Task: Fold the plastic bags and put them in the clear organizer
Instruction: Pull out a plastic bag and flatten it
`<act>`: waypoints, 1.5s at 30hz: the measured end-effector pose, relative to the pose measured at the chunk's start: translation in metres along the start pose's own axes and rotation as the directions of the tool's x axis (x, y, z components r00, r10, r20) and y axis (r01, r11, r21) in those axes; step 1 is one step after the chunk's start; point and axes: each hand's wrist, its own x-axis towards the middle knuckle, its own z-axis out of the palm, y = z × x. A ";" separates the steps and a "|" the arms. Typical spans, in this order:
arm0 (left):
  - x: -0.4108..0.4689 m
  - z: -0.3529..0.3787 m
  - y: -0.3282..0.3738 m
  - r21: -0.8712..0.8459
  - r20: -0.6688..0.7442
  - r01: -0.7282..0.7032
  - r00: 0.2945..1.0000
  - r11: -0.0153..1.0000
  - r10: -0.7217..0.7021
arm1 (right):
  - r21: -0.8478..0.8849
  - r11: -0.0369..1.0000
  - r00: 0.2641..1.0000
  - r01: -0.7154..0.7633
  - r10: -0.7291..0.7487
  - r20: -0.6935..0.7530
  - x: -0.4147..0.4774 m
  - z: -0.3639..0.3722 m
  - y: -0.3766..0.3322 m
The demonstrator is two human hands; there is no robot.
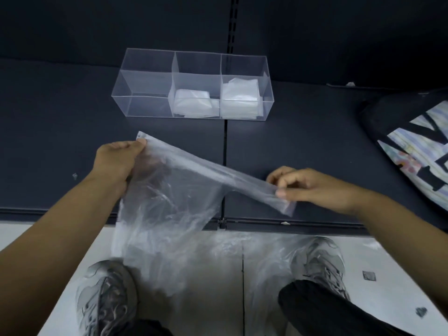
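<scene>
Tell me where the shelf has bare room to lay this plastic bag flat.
Bare shelf lies left of the clear organizer and between it and the printed bag at right. The near strip is crowded: the left hand and right hand stretch the plastic bag over it. Only the organizer's left compartment is free.

One clear organizer (143,106), three compartments, two folded stacks (192,103) (240,98). One held plastic bag (169,202), two hands (116,158) (303,187), two shoes (104,294) (320,260).

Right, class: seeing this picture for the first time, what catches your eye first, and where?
A clear plastic bag, pinched by the left hand and the right hand, hangs in the middle foreground. Behind it on the dark shelf stands the clear organizer, folded bags in its middle and right compartments.
</scene>
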 end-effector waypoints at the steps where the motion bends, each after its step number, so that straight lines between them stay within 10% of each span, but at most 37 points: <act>1: 0.002 -0.002 0.001 0.024 0.026 0.005 1.000 1.000 -0.005 | 0.043 0.999 1.000 -0.001 0.002 -0.027 -0.004 -0.006 0.003; 7: 0.005 0.006 0.013 0.109 0.169 -0.016 0.986 0.994 -0.002 | 0.324 0.945 0.846 0.042 0.139 -0.515 0.018 -0.034 0.001; 14: 0.005 0.020 0.023 -0.053 0.116 0.090 0.990 0.995 -0.083 | 0.227 0.974 0.410 0.025 0.197 -0.891 0.041 -0.045 0.009; 17: -0.008 0.000 0.014 -0.150 0.189 0.149 0.975 0.977 -0.120 | 0.172 0.978 0.611 0.116 0.066 -0.789 0.025 0.006 -0.008; 21: -0.047 -0.034 -0.014 -0.083 0.274 0.279 0.929 0.957 -0.247 | 0.152 0.982 0.954 0.114 -0.065 -0.294 -0.007 0.095 -0.034; 30: -0.103 -0.028 -0.044 -0.164 0.361 0.367 0.886 0.916 -0.291 | 0.001 0.998 0.917 0.064 -0.058 -0.396 0.018 0.161 -0.048; 40: -0.072 -0.046 -0.049 -0.328 0.203 0.335 0.938 0.883 -0.281 | 0.578 0.815 0.998 -0.039 0.060 -0.018 -0.019 0.036 -0.001; 45: -0.070 -0.036 -0.052 -0.219 0.250 0.322 0.931 0.921 -0.266 | 0.266 0.959 0.995 -0.102 0.103 0.007 -0.027 0.001 0.017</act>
